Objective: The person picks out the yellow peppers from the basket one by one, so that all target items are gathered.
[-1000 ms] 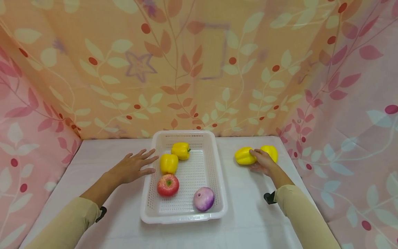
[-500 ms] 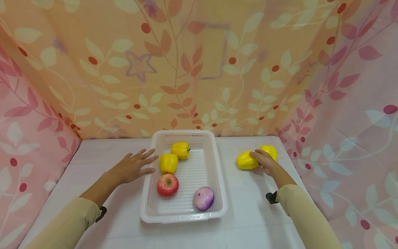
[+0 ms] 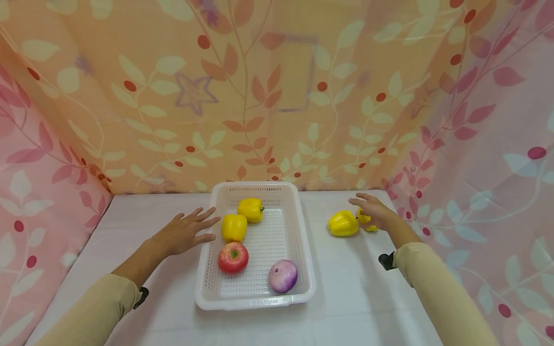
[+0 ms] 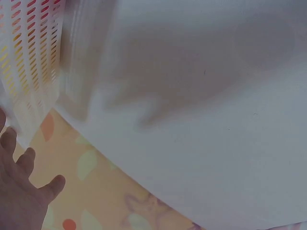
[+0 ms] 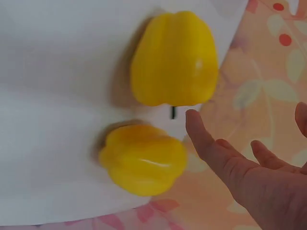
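My left hand (image 3: 183,234), fingers straight and spread, is by the left rim of a white perforated basket (image 3: 305,259); whether it touches the rim, I cannot tell. Two yellow bell peppers sit on the white table to the basket's right. One bell pepper (image 3: 343,224) lies on its side, its dark stem towards the other bell pepper (image 3: 363,217), which my right hand (image 3: 375,211) partly covers in the head view. The right wrist view shows this hand's fingers extended, holding nothing, beside the stemmed pepper (image 5: 175,62) and the other pepper (image 5: 144,160).
Inside the basket are two yellow bell peppers (image 3: 234,228) along the left and back, a red apple (image 3: 233,258) near the front left, and a purple-and-white round vegetable (image 3: 283,276) at front right. Patterned cloth (image 3: 259,120) walls the back and both sides.
My right hand has let go of the left pepper outside the basket and moved right, over the other one. That left pepper has shifted slightly nearer. My left hand stays put.
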Action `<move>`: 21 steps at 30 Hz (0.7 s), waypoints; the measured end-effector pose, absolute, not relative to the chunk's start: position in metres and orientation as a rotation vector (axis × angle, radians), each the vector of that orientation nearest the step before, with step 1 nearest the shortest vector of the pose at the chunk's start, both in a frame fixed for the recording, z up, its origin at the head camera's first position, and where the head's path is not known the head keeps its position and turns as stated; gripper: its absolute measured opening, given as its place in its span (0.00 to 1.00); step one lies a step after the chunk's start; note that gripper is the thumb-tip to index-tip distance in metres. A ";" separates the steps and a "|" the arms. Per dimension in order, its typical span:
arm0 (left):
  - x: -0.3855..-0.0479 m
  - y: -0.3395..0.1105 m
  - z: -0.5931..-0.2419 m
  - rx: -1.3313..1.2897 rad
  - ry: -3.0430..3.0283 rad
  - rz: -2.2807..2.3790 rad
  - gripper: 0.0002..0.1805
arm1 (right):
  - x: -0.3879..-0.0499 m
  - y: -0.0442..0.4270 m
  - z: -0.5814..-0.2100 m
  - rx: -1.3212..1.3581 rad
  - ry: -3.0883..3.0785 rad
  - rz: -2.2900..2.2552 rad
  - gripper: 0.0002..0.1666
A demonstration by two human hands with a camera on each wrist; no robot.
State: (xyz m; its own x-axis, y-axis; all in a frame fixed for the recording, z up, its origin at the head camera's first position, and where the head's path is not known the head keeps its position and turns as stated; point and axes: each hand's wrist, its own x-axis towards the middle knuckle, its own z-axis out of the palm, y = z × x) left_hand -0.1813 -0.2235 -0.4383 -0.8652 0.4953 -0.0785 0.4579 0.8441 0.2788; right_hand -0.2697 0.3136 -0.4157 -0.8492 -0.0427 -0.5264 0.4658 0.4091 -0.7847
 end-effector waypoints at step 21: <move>-0.183 -0.225 -0.441 0.744 2.876 0.372 0.36 | -0.279 0.144 -0.367 -0.081 2.090 -1.524 0.46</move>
